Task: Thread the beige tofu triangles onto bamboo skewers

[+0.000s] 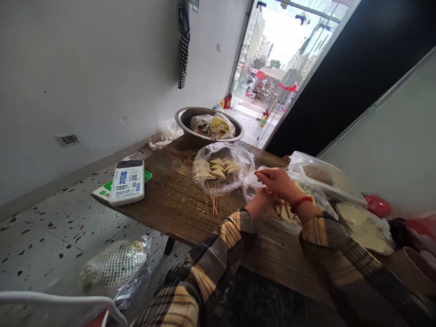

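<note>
Hands meet over the wooden tabletop [170,195]: the right hand [277,181], fingers curled, covers most of the left hand [260,200], and I cannot tell whether either grip holds anything. Just beneath them lies a clear bag of pale triangular pieces [285,212]; left of it, a bag of skewered triangles [221,170].

The table [170,200] is viewed from head height, close, angled down and forward, the doorway [275,68] being faced beyond
</note>
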The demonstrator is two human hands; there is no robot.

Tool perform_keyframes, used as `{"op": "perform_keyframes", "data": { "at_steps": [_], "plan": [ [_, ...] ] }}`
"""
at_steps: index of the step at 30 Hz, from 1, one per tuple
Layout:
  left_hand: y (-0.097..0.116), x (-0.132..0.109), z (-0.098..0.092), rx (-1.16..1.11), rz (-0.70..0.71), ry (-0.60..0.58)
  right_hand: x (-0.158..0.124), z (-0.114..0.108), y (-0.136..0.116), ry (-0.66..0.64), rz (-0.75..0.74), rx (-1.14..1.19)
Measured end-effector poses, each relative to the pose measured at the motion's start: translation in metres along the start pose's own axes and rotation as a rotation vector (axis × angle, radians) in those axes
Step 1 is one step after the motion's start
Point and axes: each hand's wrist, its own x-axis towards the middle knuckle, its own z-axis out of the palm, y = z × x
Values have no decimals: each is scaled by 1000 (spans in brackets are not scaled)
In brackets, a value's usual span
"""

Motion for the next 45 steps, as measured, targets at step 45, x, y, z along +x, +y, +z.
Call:
{"op": "perform_keyframes", "data": {
  "at_steps": [45],
  "plan": [
    [-2,4,3,55,31,-287,-256,7,84,123,151,-124]
  ]
}}
